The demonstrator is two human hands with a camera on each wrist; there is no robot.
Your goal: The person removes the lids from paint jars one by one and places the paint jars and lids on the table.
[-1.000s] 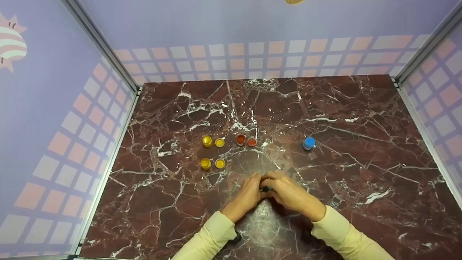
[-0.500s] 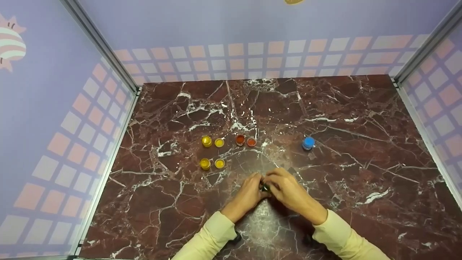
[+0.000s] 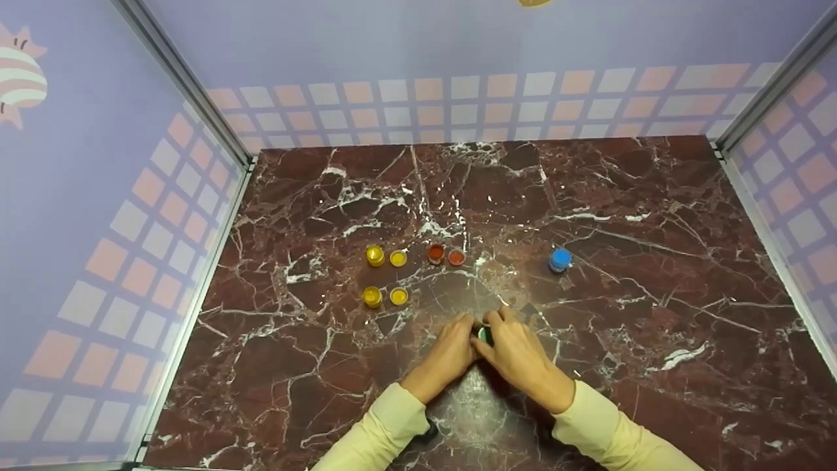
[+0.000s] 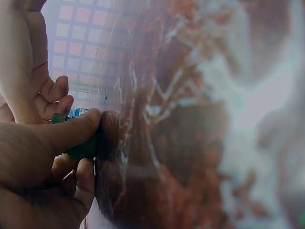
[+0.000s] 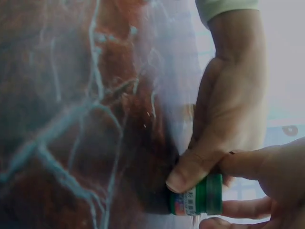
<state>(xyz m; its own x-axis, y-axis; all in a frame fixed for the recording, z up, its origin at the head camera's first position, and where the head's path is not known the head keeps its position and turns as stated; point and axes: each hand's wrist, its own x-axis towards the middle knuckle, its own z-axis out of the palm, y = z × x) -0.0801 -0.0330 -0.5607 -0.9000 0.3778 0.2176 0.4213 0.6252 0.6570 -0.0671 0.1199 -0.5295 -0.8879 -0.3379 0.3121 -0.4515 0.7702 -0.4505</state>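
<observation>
Gripping one small green jar (image 3: 484,335) between them, the left hand (image 3: 448,356) and the right hand (image 3: 520,356) meet low over the middle of the marble tabletop (image 3: 654,216). In the right wrist view the jar (image 5: 198,195) shows a green cap and a printed label, with the left thumb pressed against its base and the right hand's fingers (image 5: 248,164) curled round the cap end. The left wrist view shows the left thumb laid over the green jar (image 4: 82,149), the other fingers (image 4: 81,181) curled beneath it.

Farther back on the tabletop stand seven small pots. Four are yellow: two (image 3: 375,255) (image 3: 397,258) side by side, and two more (image 3: 372,297) (image 3: 399,296) just in front of them. Two orange-red ones (image 3: 435,252) (image 3: 456,257) stand touching, right of the yellow group. One blue-capped jar (image 3: 559,260) stands alone, well apart to the right.
</observation>
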